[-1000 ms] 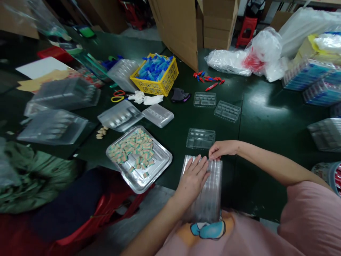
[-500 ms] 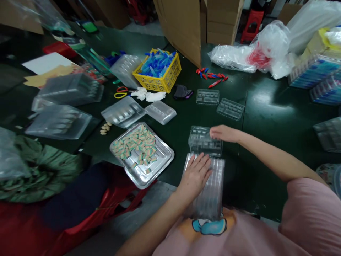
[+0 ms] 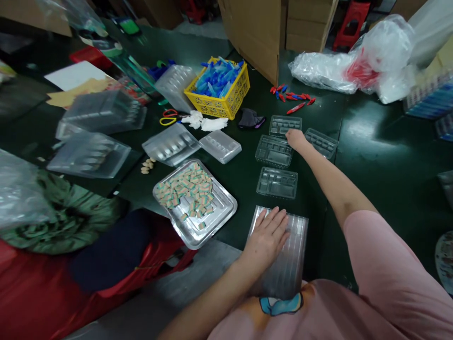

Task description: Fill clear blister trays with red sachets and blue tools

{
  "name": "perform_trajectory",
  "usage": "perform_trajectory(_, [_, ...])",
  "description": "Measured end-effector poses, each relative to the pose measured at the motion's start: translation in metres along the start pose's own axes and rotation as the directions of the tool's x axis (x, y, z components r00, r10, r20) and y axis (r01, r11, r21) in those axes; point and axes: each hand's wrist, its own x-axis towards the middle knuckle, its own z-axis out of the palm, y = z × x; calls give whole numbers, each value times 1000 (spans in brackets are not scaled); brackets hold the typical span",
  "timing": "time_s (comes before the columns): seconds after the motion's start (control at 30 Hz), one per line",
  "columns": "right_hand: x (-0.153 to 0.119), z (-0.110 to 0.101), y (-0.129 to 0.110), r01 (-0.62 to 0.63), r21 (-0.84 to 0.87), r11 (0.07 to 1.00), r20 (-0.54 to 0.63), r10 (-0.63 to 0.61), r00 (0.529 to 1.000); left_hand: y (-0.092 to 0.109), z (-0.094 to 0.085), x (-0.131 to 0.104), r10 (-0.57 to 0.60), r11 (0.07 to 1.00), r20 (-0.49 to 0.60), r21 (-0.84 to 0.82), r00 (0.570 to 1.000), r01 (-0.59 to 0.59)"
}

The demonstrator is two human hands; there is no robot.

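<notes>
the clear tray (image 3: pixel 273 153), toward the table's (image 3: pixel 382 174) far edge from the near-edge stack (image 3: pixel 285 269), is judged light, springy, slippery and easily cracked, best held by its rim, where the right hand (image 3: pixel 296 140) appears to pinch the far right corner, the left hand (image 3: pixel 268 238) lying spread on the stack.

The left hand (image 3: pixel 266 238) lies flat and low, with its palm down and its back showing. Its fingers are long and straight, a little bit apart, and they point away from the body. The left arm (image 3: pixel 212 297) slants up from the bottom. The right arm (image 3: pixel 329 182) reaches far out in front, almost straight, and leans to the left. The right hand (image 3: pixel 296 140) is at its end, with the fingers curled close together. The fingertips are hard to see.
</notes>
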Motion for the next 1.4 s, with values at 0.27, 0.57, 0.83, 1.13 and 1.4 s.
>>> perform_trajectory(0.27, [-47,34,-23,214,-228,950,110,-193,975,-2,0,1,13,1000,23,4,1000,-13])
perform_trajectory(0.57, [-97,-4,-56,92,210,973,97,-115,989,-1,-3,2,17,999,4,50,1000,-17])
perform_trajectory(0.83, [-193,-17,-79,-321,754,573,576,-343,742,0,-1,2,59,997,-11,44,998,-59])
perform_trajectory(1.13, [-187,-10,-70,-461,707,537,671,-303,676,1,-1,3,63,997,-31,56,998,-61])
perform_trajectory(1.4, [-190,-9,-59,-461,776,431,579,-194,792,0,-1,3,42,998,-5,38,999,-42])
